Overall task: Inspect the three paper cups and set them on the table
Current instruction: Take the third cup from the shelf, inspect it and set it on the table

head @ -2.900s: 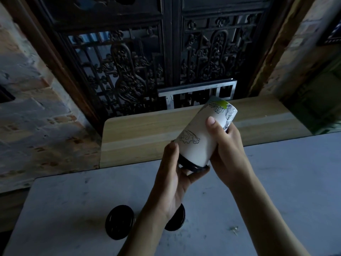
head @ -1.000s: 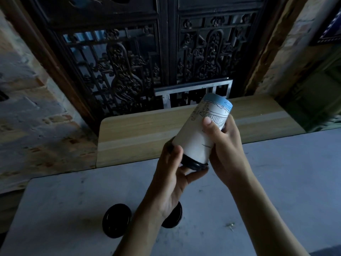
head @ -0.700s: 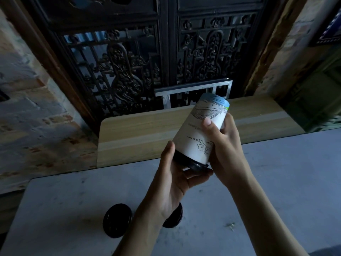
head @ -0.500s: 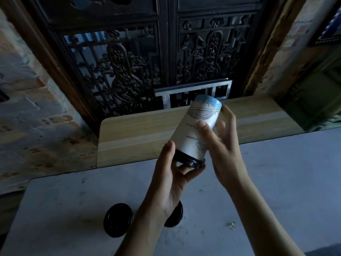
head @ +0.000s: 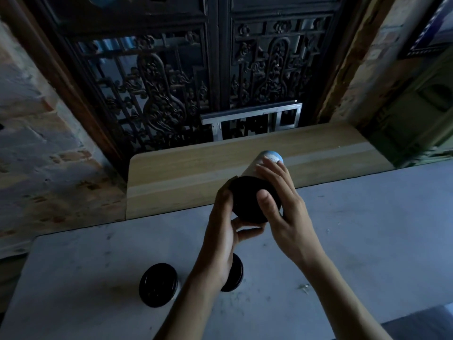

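I hold a white paper cup with a black lid in the air above the grey table. The cup lies tipped, its lid facing me and its blue-edged base pointing away. My left hand grips the lid end from the left and below. My right hand wraps the cup's right side, thumb on the lid. Two more cups stand on the table below: one with its black lid fully visible, the other mostly hidden by my left wrist.
A wooden bench runs along the table's far edge. Behind it stands a dark carved lattice door with a metal frame. Brick wall lies to the left. Small debris sits on the table at the right.
The cup has tilted so its black lid now faces me instead of its printed side. My right thumb has moved onto the lid. The two cups on the table stayed put.
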Available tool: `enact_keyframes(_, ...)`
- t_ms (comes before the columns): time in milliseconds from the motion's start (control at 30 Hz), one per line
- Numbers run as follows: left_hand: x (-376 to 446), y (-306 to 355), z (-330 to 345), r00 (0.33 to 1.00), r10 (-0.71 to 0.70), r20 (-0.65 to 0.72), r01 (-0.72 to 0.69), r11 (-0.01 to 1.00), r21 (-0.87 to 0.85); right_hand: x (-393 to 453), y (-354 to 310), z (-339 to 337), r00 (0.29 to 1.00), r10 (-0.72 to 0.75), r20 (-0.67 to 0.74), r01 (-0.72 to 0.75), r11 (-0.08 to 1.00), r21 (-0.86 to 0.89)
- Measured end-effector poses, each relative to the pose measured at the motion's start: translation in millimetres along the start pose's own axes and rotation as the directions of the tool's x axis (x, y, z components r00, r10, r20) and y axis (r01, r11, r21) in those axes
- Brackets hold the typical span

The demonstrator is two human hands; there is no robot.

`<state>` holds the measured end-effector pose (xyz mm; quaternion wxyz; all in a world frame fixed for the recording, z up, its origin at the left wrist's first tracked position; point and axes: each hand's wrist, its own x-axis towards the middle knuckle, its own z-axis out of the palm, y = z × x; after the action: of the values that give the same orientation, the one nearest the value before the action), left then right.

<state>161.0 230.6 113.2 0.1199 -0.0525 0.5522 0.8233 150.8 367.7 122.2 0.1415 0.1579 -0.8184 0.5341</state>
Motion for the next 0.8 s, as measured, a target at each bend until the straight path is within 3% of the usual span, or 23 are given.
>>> enact_keyframes(167, -0.2, -31.6, 6.3, 0.999, 0.012, -0.030, -0.011, 1.000, 0.026, -19.6, 11.2, -5.2, 0.950, 0.296, -0.100, -0.282, 0.950, 0.137)
enact_keyframes(333, -0.4, -63.0, 19.5, 0.998, -0.049, -0.039, 0.047, 0.998, -0.039, -39.8, 37.7, -22.2, 0.892, 0.445, -0.075, -0.405, 0.863, 0.301)
enact_keyframes(567, 4.8, -122.5, 50.2, 0.978, -0.168, -0.124, 0.168, 0.986, -0.011, -68.5, 104.3, -53.7, 0.780, 0.611, 0.138, -0.594, 0.652, 0.471)
enact_keyframes(700, 12.5, -163.1, 58.9, 0.936, -0.235, -0.261, 0.248, 0.969, 0.017, -90.8, 150.1, -59.3, 0.666, 0.716, 0.210, -0.708, 0.517, 0.482)
enact_keyframes(800, 15.1, -191.5, 59.3, 0.892, -0.321, -0.319, 0.320, 0.946, -0.056, -105.5, 175.0, -58.1, 0.608, 0.754, 0.248, -0.761, 0.466, 0.452)
